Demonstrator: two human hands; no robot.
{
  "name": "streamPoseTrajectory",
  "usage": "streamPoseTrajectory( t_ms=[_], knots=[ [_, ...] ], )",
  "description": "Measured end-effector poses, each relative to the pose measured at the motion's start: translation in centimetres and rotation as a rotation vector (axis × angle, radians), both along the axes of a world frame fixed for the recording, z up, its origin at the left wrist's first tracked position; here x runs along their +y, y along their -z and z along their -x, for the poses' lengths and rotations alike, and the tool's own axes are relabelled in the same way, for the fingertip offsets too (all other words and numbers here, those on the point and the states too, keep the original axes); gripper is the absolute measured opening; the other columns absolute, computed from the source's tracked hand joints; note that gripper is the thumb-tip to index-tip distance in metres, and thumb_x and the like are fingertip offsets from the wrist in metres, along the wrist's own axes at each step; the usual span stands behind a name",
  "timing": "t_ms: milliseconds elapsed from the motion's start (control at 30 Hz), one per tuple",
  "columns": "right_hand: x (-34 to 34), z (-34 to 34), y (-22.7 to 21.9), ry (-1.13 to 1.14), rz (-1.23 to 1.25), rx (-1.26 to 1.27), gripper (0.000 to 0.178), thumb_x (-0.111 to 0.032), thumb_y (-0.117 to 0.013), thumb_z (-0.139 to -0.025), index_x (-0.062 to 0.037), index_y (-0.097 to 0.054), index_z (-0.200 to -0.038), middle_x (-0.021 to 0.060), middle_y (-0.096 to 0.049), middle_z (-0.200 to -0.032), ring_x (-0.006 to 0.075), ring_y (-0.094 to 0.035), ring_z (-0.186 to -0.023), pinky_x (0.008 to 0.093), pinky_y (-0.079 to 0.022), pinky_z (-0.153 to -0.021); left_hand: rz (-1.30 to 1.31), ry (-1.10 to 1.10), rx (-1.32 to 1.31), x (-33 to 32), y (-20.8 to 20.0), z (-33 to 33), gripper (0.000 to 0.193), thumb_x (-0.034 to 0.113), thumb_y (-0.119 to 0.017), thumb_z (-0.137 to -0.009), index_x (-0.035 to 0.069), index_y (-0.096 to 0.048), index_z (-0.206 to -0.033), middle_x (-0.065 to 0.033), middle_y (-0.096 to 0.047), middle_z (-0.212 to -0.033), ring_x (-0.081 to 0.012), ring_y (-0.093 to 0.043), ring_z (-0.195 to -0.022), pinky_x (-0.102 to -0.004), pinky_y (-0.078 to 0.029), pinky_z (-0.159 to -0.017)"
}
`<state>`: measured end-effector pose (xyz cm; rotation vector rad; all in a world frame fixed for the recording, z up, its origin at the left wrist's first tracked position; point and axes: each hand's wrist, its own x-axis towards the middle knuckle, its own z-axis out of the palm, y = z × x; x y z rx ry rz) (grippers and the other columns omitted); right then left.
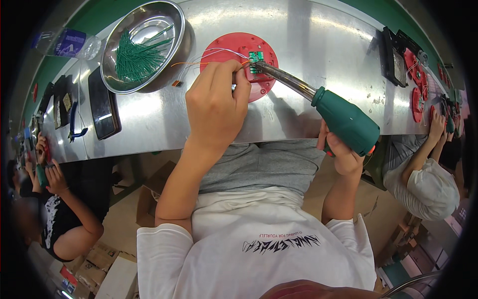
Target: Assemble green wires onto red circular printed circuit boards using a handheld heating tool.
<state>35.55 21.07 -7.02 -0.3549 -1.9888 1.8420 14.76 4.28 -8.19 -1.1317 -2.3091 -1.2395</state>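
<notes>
A red round plastic housing point(211, 44) lies on the metal table with a small green circuit board point(256, 56) on it. My left hand point(216, 102) rests at its near left side, thumb and forefinger pinched on a thin orange wire point(186, 63) beside the board. White wires point(221, 49) also run to the board. In my right hand point(345, 152) is a green-handled soldering gun point(346, 117), held past the table's near edge. Its metal barrel slants up and left, and the tip meets the board. The exact contact point is too small to make out.
A steel bowl point(180, 35) of cut green wires point(139, 57) stands left, near a plastic bottle point(69, 44), a phone point(103, 107) and blue pliers point(74, 124). At right are a black tray point(393, 57) and more red housings point(417, 102). Co-workers sit on both sides.
</notes>
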Motion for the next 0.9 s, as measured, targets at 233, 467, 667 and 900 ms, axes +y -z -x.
streamPoseTrajectory(
  t_ms=[233, 467, 667, 900],
  knots=[
    [0.07, -0.28, 0.18, 0.052, 0.062, 0.161, 0.036, -0.008, -0.066, -0.089, 0.0081, -0.062, -0.121, 0.0213, -0.070, -0.101, 0.0173, -0.061, -0.059, 0.0284, -0.047, -0.052, -0.011, 0.005, 0.012, 0.14, 0.05, 0.07, 0.009, 0.001, -0.069, -0.083, 0.001, -0.065, -0.091, -0.0115, -0.064, -0.078, -0.0287, -0.063, -0.065, -0.0375, -0.050, -0.058],
    [-0.07, -0.26, -0.04, 0.064, 0.046, 0.123, 0.041, -0.011, -0.068, -0.089, 0.0086, -0.060, -0.123, 0.0220, -0.069, -0.103, 0.0168, -0.060, -0.058, 0.0291, -0.047, -0.052, -0.014, 0.003, -0.001, 0.04, 0.12, 0.04, 0.009, 0.001, -0.069, -0.083, 0.001, -0.065, -0.090, -0.0111, -0.064, -0.078, -0.0280, -0.063, -0.065, -0.0374, -0.051, -0.057],
    [-0.33, -0.15, -0.06, 0.088, 0.051, 0.127, 0.043, -0.013, -0.070, -0.089, 0.0089, -0.059, -0.125, 0.0224, -0.070, -0.103, 0.0162, -0.059, -0.058, 0.0292, -0.048, -0.052, -0.012, 0.003, 0.014, 0.11, 0.19, 0.13, 0.010, 0.001, -0.070, -0.082, 0.001, -0.065, -0.091, -0.0109, -0.064, -0.078, -0.0278, -0.063, -0.065, -0.0369, -0.051, -0.057],
    [-0.57, -0.11, -0.06, 0.079, 0.086, 0.119, 0.044, -0.009, -0.069, -0.090, 0.0099, -0.058, -0.127, 0.0245, -0.070, -0.106, 0.0157, -0.059, -0.060, 0.0298, -0.049, -0.056, -0.015, 0.006, 0.012, 0.12, 0.24, 0.29, 0.010, 0.001, -0.070, -0.082, 0.001, -0.065, -0.091, -0.0111, -0.063, -0.078, -0.0281, -0.063, -0.065, -0.0372, -0.051, -0.057]
  ],
)
